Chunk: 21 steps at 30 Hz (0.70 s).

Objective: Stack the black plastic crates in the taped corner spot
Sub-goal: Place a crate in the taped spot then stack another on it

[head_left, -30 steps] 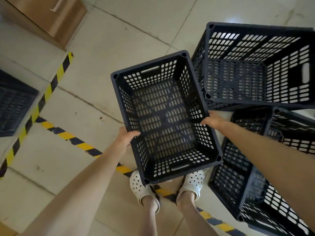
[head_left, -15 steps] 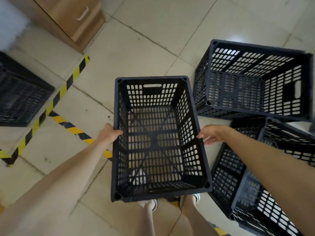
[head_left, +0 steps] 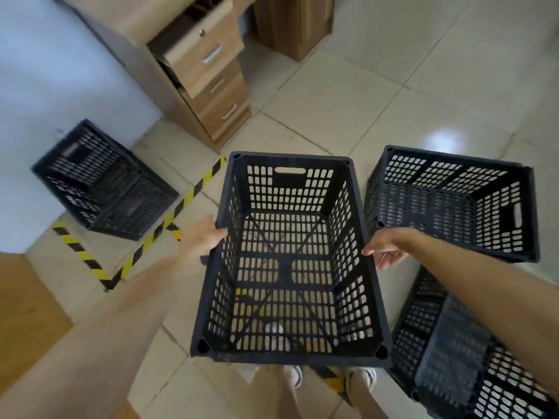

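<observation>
I hold an empty black plastic crate [head_left: 287, 261] in front of me, open side up, above the floor. My left hand [head_left: 201, 237] grips its left rim and my right hand [head_left: 384, 247] grips its right rim. At the far left another black crate [head_left: 102, 182] sits in the corner spot against the white wall, bordered by yellow-and-black floor tape [head_left: 169, 219]. More black crates stand on the right: one [head_left: 453, 198] just beyond my right hand and one [head_left: 459, 352] under my right forearm.
A wooden drawer cabinet [head_left: 205, 74] with its top drawer pulled out stands behind the taped spot. A wooden panel [head_left: 27, 313] lies at the lower left. My feet [head_left: 360, 376] show under the held crate on the tiled floor [head_left: 348, 95].
The held crate has risen and turned to face squarely forward. The view has swung up and left, bringing the corner crate and the cabinet into sight.
</observation>
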Available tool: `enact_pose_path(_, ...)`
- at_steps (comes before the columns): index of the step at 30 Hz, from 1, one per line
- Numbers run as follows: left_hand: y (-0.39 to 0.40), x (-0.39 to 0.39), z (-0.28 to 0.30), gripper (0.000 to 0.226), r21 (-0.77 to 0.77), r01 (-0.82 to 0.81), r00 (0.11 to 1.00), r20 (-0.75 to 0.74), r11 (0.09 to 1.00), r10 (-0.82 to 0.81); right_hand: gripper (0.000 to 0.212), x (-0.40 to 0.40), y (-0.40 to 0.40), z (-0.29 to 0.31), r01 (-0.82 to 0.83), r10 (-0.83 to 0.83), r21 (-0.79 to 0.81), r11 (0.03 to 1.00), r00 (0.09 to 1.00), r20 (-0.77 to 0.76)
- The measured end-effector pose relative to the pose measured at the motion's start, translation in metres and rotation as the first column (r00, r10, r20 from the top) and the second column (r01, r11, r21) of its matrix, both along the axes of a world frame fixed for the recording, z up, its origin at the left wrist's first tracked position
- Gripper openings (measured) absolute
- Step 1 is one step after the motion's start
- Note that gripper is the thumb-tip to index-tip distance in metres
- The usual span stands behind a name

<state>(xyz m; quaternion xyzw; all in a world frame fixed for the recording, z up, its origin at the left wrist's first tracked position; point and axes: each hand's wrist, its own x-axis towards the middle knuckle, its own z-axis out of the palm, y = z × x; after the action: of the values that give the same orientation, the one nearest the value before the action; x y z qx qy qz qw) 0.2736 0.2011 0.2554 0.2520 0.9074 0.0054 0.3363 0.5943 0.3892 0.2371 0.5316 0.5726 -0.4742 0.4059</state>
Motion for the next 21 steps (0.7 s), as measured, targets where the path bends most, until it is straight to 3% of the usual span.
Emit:
enact_pose_path(5, -0.013, -0.012, 0.098, 0.013, 0.099, 0.027, 0.997, -0.073, 0.995, -0.02, 0.049, -0.028, 0.02, 0.083, -0.084, 0.085, 0.061, 0.995, 0.996, -0.026)
enact_pose_path(15, -0.064, -0.073, 0.261, 0.02, 0.379, -0.161, 0.907, -0.307, 0.912, 0.288, 0.032, -0.136, 0.018, 0.248, -0.267, 0.324, 0.325, 0.907, 0.937, -0.133)
enact_pose_path(21, -0.13, -0.132, 0.316, 0.028, 0.42, -0.24, 0.868, -0.31, 0.875, 0.387, 0.029, -0.228, -0.019, 0.316, -0.379, 0.45, 0.367, 0.85, 0.884, -0.13)
